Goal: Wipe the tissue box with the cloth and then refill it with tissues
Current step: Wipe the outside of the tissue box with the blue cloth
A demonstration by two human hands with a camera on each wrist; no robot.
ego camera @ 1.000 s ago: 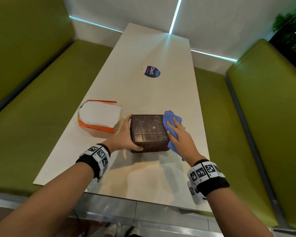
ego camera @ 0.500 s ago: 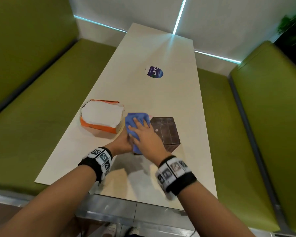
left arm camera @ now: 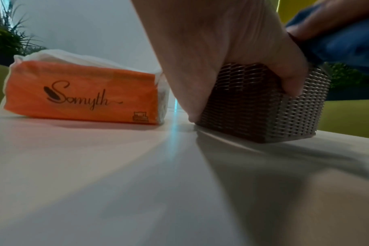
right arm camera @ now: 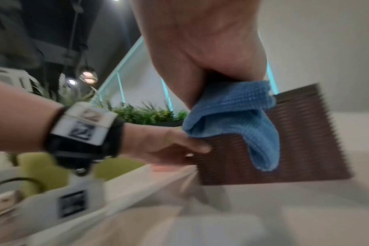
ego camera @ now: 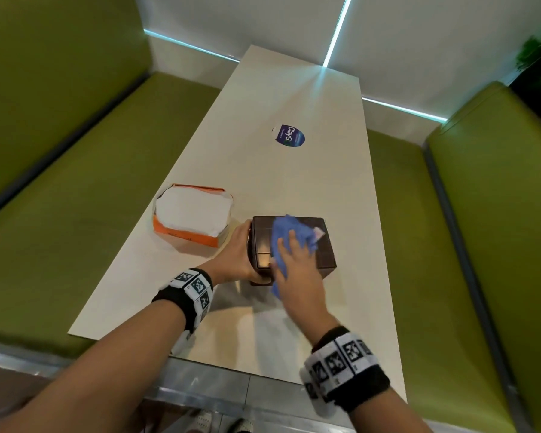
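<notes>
**Cloth on the box top, tissue pack waiting at its left**

Taking the tissue box (ego camera: 294, 245) as the landmark and going left to right: the orange tissue pack (ego camera: 192, 218) lies on the bench (ego camera: 294, 98) just beside the box's left side, its long axis running roughly across the bench, white tissues showing at its opened top. Its near face reads "Somyth" in dark script.

Next, the left hand (ego camera: 236, 256) clasps the box's left side, fingers (left arm camera: 293, 83) curled round the woven wall, bracing it.

On the box top, the right hand (ego camera: 295, 270) lies with straight fingers pressing the blue cloth (ego camera: 289, 234) flat; one cloth end hangs over the near wall. The wiping stroke likely runs across the lid, so the box's right part lies ahead of those fingers.

Beyond the box, a round sticker (ego camera: 289, 136) reads "ClayG".
</notes>
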